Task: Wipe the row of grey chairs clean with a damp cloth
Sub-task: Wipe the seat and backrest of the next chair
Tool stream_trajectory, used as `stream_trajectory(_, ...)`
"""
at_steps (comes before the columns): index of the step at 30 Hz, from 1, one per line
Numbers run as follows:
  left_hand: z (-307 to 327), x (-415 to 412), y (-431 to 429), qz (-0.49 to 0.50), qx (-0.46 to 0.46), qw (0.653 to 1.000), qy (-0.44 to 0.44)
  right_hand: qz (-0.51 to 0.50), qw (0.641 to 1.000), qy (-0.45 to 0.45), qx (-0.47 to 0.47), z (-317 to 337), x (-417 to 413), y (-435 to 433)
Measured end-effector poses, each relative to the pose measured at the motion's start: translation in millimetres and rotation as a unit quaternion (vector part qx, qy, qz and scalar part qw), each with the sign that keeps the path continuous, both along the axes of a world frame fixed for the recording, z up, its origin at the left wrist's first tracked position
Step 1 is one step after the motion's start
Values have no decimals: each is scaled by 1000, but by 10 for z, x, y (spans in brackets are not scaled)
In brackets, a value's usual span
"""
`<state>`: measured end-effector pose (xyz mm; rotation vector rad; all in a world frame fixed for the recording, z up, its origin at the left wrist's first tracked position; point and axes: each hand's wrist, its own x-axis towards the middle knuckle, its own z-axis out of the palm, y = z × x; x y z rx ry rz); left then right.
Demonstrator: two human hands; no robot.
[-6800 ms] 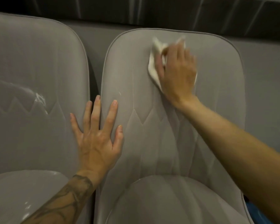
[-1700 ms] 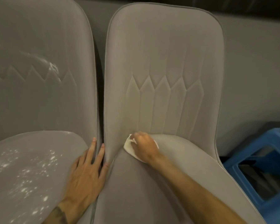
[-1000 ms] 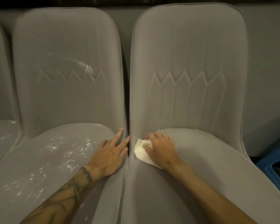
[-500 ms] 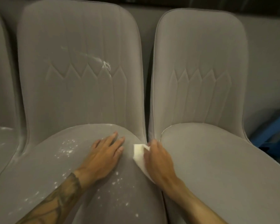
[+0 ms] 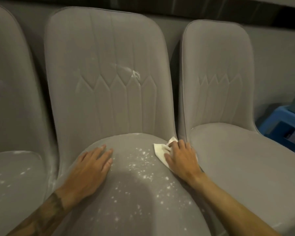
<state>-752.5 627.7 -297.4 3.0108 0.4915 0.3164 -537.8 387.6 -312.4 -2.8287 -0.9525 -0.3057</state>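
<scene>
three padded grey chairs (image 5: 109, 57) are lined up beside a blue plastic stool (image 5: 279, 121). on the speckled middle seat (image 5: 134, 193) the left hand (image 5: 90, 167) is laid flat, and the crumpled cloth (image 5: 160, 149) is pinned under the flat right hand (image 5: 182, 159).

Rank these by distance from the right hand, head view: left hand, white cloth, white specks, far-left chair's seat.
1. white cloth, under the right hand.
2. white specks, mid-seat, just left.
3. left hand, seat's left side.
4. far-left chair's seat, farthest.
</scene>
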Motion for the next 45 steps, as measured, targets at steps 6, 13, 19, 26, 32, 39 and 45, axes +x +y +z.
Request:
stream_trajectory(6,-71,-339,403,22,-29,999,-20,-68,997,-7,-30,39,-78,201)
stream_trajectory(13,-111,-591,448,42,-1,996,-84,-68,997,42,3,64,-24,662)
stream_trajectory(19,-242,-706,509,59,11,993,-102,153,984,79,43,-51,-338,1350)
stream_trajectory(26,-341,-657,444,88,21,992,-91,41,999,14,10,-39,281,1063)
stream_trajectory(32,-391,-662,437,99,24,991,-92,201,975,57,78,-126,-257,1476)
stream_trajectory(39,-468,-655,480,99,13,989,-111,81,996,22,33,-43,335,943)
stream_trajectory(45,-483,-645,479,98,8,988,-122,161,983,61,59,-72,-11,1100)
